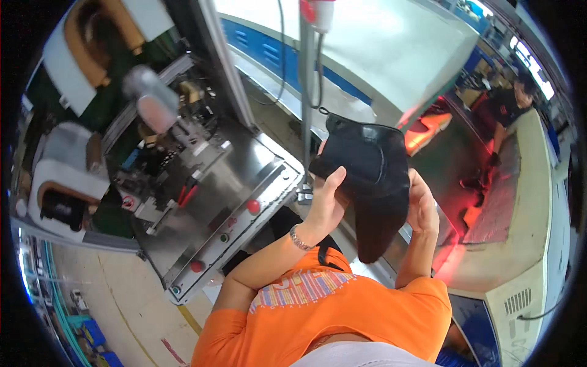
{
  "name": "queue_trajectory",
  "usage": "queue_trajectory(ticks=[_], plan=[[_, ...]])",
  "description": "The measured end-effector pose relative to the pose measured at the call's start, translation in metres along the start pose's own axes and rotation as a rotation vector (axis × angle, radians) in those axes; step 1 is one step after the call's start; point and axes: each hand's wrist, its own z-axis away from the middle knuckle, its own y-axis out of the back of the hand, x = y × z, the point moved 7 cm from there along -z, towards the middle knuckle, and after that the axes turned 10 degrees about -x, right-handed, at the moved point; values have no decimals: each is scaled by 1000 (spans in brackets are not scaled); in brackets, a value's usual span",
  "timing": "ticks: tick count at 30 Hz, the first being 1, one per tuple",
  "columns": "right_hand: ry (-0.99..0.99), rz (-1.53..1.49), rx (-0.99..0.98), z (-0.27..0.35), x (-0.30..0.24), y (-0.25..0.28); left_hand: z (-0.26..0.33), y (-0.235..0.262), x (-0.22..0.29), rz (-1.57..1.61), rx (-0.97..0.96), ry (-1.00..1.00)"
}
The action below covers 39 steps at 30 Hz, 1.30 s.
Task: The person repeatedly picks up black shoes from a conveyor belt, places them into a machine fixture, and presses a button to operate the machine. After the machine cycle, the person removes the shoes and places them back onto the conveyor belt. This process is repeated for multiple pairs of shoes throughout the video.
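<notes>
A black boot upper (361,156) with a stitched outline and a small loop at its top corner is held up in front of my body. My left hand (328,205) grips its left edge, the thumb lying on the black surface and the other fingers hidden behind. On the other side, my right hand (422,205) closes round the right edge, with its fingers partly hidden behind the upper. The dark lower end of the piece hangs down between my forearms.
To my left stands a machine with a steel table (214,202), a red button (253,206) and moulded forms. At right, a conveyor (452,159) under red light carries an orange shoe piece (426,131). Another person (510,104) is beyond it. A metal post (307,92) rises ahead.
</notes>
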Motion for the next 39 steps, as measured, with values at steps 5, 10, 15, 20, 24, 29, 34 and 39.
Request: queue_trajectory(ticks=[5, 10, 15, 20, 24, 29, 34, 39], plan=[[-191, 61, -55, -69, 40, -63, 67, -22, 107, -517, 129, -520], [-416, -271, -395, -145, 84, -123, 128, -77, 192, -848, -150, -795], [-366, -127, -522, -238, 120, -162, 121, -39, 261, -1157, 214, -708], [-218, 52, -475, -305, 108, -218, 96, -24, 354, -945, 355, -681], [-277, -68, -489, -360, 149, -213, 75, -3, 382, -841, 293, -678], [-315, -221, -472, -355, 183, -191, 70, 40, 372, -783, 434, -694], [-218, -324, -412, -368, 188, -190, 63, 33, 386, -835, 329, -955], [-111, -268, -424, -365, 189, -202, 57, 44, 389, -828, 463, -924]])
